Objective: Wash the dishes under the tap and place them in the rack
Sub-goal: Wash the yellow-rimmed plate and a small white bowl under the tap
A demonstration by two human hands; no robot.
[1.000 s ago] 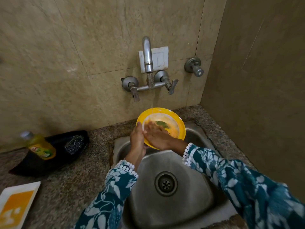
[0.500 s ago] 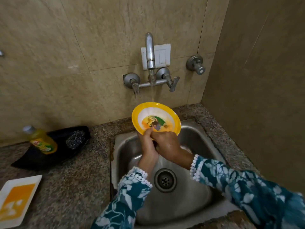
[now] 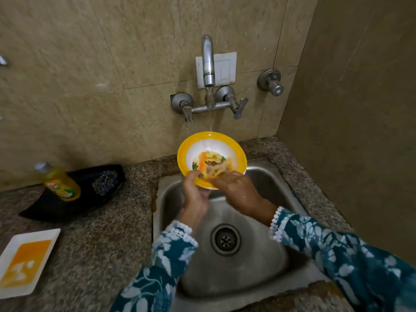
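Note:
A yellow-rimmed bowl (image 3: 211,144) with a white inside and a coloured picture at its bottom is held tilted over the steel sink (image 3: 267,183). A thin stream of water falls from the wall tap (image 3: 208,64) onto the bowl's far rim. My left hand (image 3: 194,192) grips the bowl's near rim from below, thumb on the inside. My right hand (image 3: 236,190) reaches over the near rim, and its blurred fingers rub the bowl's inside.
On the granite counter at left lie a black tray (image 3: 40,210) holding a yellow dish-soap bottle (image 3: 59,182) and a steel scrubber (image 3: 105,182). A white rectangular plate with an orange centre (image 3: 24,260) sits nearer. A tiled wall closes the right side.
My right hand went from rubbing inside the bowl, down to its near rim, and back inside. The camera view dropped slightly, and the bowl's picture now shows.

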